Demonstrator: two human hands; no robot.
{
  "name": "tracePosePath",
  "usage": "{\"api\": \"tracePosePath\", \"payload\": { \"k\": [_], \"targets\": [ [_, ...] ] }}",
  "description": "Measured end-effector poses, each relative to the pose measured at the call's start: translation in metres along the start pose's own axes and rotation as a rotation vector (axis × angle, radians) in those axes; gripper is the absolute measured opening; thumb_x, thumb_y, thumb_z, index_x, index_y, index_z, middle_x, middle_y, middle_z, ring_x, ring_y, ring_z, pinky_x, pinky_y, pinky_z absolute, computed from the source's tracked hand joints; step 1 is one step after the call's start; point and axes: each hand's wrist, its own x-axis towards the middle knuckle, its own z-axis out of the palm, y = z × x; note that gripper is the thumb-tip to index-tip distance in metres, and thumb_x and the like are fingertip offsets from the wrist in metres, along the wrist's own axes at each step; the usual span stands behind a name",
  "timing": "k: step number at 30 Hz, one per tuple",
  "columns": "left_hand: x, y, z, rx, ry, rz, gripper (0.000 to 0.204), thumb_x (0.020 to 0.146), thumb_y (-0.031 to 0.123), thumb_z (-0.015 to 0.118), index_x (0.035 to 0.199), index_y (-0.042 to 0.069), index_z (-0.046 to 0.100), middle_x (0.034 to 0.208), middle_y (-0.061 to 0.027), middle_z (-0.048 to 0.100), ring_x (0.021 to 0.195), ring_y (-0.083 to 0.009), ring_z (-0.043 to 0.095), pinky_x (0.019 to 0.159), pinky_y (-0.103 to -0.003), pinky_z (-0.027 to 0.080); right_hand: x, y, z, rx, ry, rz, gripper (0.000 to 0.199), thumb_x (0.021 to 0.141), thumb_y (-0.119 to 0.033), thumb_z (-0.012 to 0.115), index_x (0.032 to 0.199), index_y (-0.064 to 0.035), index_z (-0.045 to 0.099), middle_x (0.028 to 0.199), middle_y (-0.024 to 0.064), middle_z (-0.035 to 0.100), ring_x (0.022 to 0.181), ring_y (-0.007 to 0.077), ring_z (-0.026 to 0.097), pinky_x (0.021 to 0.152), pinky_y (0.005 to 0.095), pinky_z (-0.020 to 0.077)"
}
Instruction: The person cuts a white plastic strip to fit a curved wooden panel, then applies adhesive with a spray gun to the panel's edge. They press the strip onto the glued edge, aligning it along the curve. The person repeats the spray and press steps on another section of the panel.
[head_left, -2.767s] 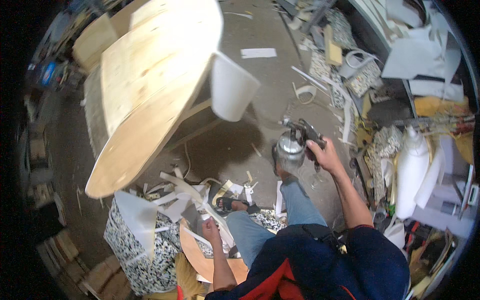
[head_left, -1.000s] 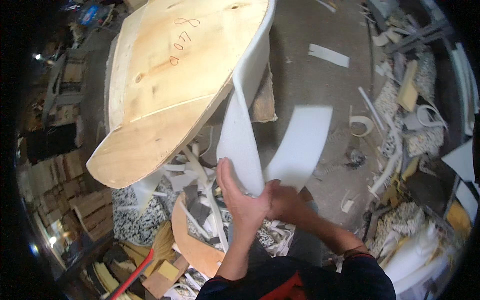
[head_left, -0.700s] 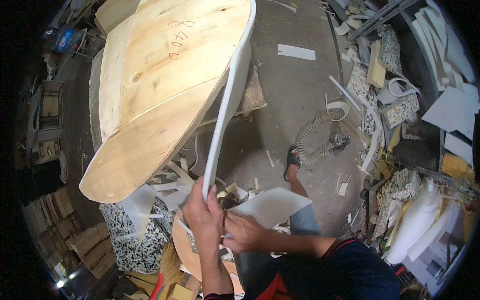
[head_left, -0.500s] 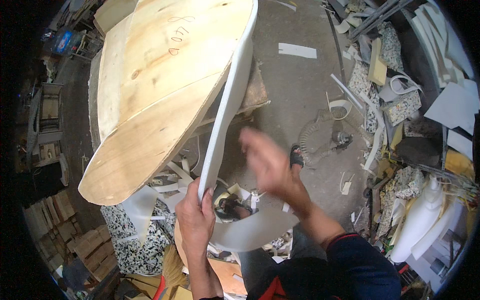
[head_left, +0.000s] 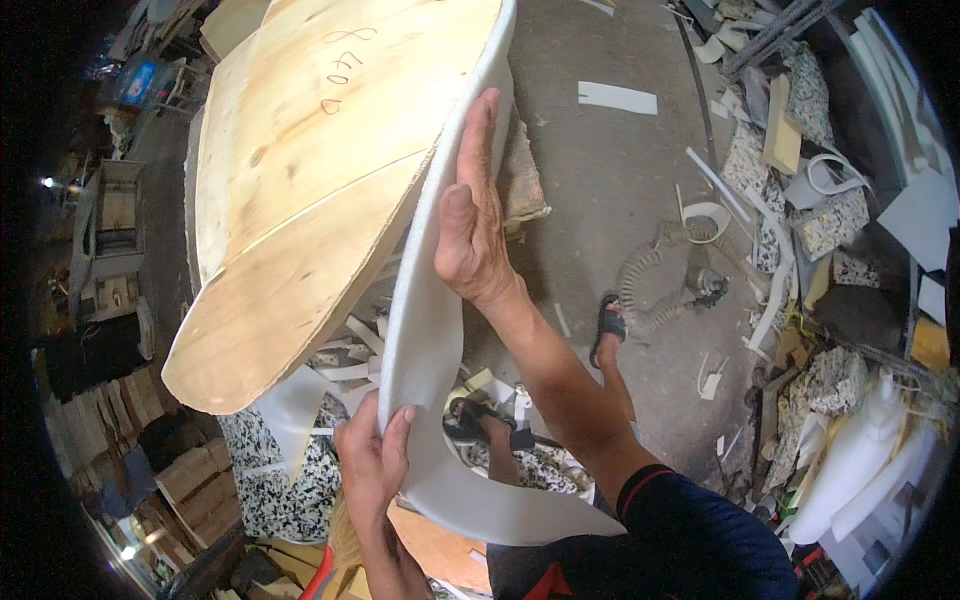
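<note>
A large curved plywood panel (head_left: 310, 190) with red handwriting stands in front of me, its rounded lower end toward the left. Along its right edge runs a long white foam strip (head_left: 424, 350). Near the top the strip lies against the wood; lower down a gap separates them. My left hand (head_left: 370, 450) grips the strip's edge between thumb and fingers, below the panel. Higher up, my right hand (head_left: 478, 225) presses flat on the strip's outer face, fingers stretched upward. The strip's loose end curls right, across my lap.
A speckled foam block (head_left: 280, 480) and a broom (head_left: 345, 535) are at the lower left. Foam offcuts (head_left: 735, 180) pile up along the right side. On the floor lie a ribbed hose (head_left: 640, 290) and a white scrap (head_left: 617, 97). Wood blocks (head_left: 190, 490) are stacked at left.
My right hand has moved up and left from the air onto the foam strip. The left hand is slightly lower, and the strip's upper part now sits closer to the panel's edge.
</note>
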Motion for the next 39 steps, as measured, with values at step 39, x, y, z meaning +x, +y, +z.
{"api": "tracePosePath", "payload": {
  "k": [39],
  "targets": [
    [0.030,-0.025,-0.032,0.045,0.071,0.079,0.019,0.092,0.006,0.067,0.109,-0.003,0.067,0.073,-0.0162,0.066,0.063,-0.0154,0.061,0.062,-0.031,0.050,-0.039,-0.006,0.038,-0.189,0.014,0.092,0.085,0.103,-0.060,0.024,0.162,-0.0072,-0.008,0.167,0.0242,-0.010,0.155,0.0394,-0.010,0.127,0.0512,0.0025]
  ]
}}
